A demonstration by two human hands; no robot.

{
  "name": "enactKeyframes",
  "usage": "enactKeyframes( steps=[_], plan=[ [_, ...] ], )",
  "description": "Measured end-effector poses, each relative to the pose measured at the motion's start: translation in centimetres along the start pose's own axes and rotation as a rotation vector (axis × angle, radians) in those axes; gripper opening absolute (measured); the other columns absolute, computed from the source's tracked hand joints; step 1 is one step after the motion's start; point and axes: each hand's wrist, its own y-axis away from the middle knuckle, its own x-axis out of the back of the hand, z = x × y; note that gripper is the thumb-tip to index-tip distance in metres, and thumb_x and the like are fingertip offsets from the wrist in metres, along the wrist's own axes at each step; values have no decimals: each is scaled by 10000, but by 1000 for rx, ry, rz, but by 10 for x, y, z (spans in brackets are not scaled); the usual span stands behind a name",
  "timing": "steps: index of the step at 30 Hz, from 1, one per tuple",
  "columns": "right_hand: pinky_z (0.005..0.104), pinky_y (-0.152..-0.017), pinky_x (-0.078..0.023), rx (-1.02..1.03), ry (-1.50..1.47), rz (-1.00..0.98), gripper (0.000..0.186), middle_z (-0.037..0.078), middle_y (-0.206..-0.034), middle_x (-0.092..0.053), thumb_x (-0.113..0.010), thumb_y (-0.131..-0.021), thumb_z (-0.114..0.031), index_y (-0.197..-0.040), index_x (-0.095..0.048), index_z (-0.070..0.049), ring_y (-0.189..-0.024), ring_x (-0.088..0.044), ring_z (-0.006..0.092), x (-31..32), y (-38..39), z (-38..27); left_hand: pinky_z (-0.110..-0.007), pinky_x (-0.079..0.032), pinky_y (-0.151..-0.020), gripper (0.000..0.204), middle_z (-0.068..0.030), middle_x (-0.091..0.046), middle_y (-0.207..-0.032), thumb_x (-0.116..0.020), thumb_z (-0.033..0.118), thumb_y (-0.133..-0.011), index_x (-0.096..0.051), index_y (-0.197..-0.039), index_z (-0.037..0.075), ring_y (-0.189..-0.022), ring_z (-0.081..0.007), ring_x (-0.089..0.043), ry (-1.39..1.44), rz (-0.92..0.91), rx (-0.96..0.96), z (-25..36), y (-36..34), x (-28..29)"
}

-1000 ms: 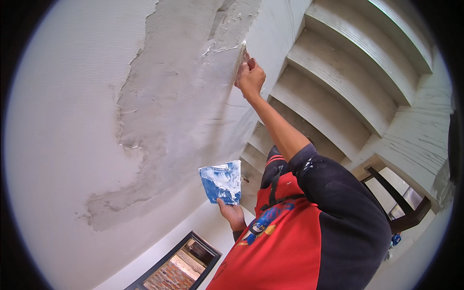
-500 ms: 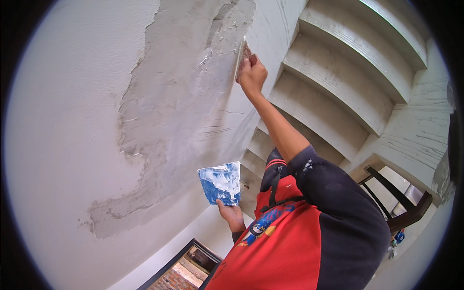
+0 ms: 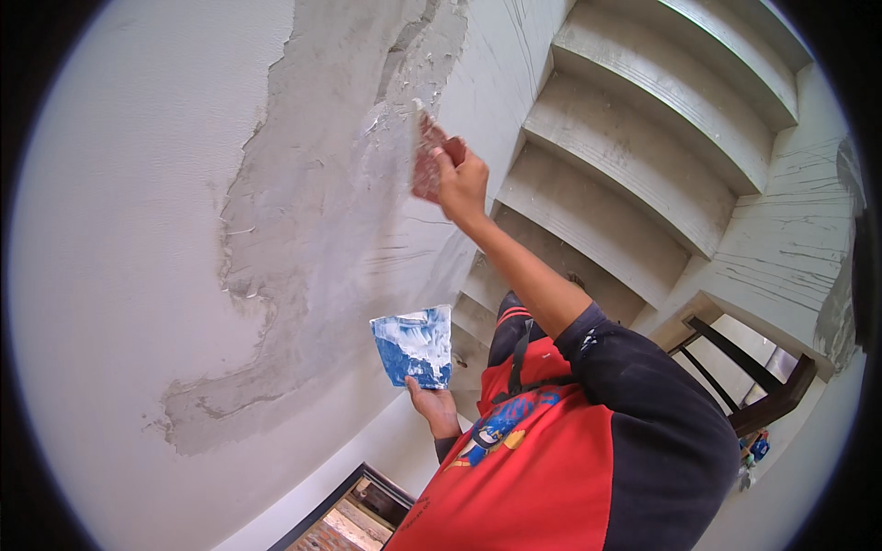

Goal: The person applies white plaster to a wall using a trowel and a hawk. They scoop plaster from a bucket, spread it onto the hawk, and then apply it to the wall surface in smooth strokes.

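Observation:
My right hand (image 3: 466, 186) grips a reddish-brown putty spreader (image 3: 427, 165), its pale-smeared edge at the wall. The spreader is slightly blurred, and I cannot tell whether that edge touches the surface. Lower down, my left hand (image 3: 435, 410) supports a blue plastic putty board (image 3: 401, 361) from below, the thumb on its near edge. White putty (image 3: 424, 338) covers much of the board's upper face. Beside both hands runs a broad grey plastered patch (image 3: 312, 174) with ragged edges on the white wall (image 3: 138, 211).
Concrete stairs (image 3: 634, 151) climb along the right, close to my right forearm. A dark wooden frame (image 3: 776, 395) stands at the lower right. Near the bottom, a dark-framed opening (image 3: 354, 505) shows brickwork. Dark streaks mark the wall beside the steps.
My right hand has moved left and down along the wall with the spreader, whose flat face now turns more into view. My left hand and the board stay nearly in place.

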Motion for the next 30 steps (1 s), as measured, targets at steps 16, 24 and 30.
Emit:
enactKeyframes(
  steps=[16,24,30],
  plan=[
    [426,-832,-440,363,325,55,503,228,-1105,-569,-483,-705,63,-1207,-467,96,-950,-528,378,-100,11,35,-385,-311,-1055,468,-135,-441,-1338,-337,317,-989,-357,-1327,-7,-1217,-264,-431,11,-2,-34,-16,1,17],
    [369,-772,-480,-51,-71,77,328,225,-928,-643,-508,-824,-43,-1139,-593,-16,-865,-646,290,-40,2,46,-445,-348,-1030,462,-161,-416,-1343,-317,300,-991,-329,-1345,2,-1203,-319,-445,-16,25,-13,-7,-1,6],
    [328,-735,-488,-39,11,125,318,149,-858,-677,-556,-810,-74,-1120,-627,-82,-799,-665,256,-45,-60,47,-423,-328,-1041,470,-150,-419,-1346,-324,308,-990,-330,-1345,-1,-1216,-296,-433,-2,35,-3,-13,-9,13]
  ],
)
